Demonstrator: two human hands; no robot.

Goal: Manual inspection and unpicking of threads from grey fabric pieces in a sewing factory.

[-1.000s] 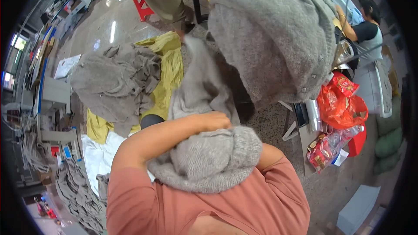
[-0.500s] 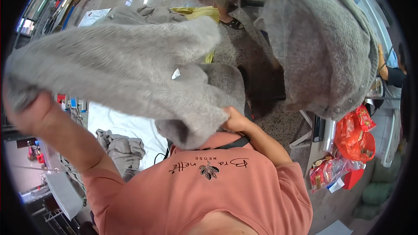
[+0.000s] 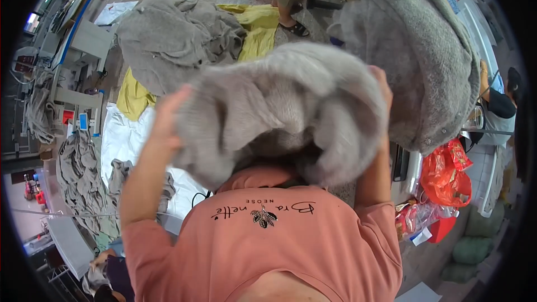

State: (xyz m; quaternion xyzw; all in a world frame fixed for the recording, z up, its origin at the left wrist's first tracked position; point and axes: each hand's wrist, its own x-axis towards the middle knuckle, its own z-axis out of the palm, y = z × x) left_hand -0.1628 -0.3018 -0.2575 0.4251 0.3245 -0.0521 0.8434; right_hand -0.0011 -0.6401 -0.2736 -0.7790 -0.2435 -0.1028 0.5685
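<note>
A fluffy grey knit sweater (image 3: 291,109) is bunched into a wide, curved bundle in front of my chest, its middle sagging into folds. My left hand (image 3: 172,116) grips its left side, somewhat smeared by motion. At the opposite side my right hand (image 3: 382,86) holds the edge, most of its fingers hidden by the knit. Just beyond my right hand, more grey knitwear (image 3: 417,61) is heaped high, with small shiny buttons near its lower edge.
A big pile of grey knits (image 3: 173,39) lies on yellow sheeting (image 3: 260,31) on the floor. White sheeting (image 3: 126,134) spreads at left. A person's sandalled foot (image 3: 295,27) stands ahead. Red plastic bags (image 3: 444,173) sit at right; another person's arm (image 3: 488,86) shows beyond.
The sweater, stretched out to the left before, is now gathered in front of my chest. My left hand has come inward; my right hand has moved up and to the right.
</note>
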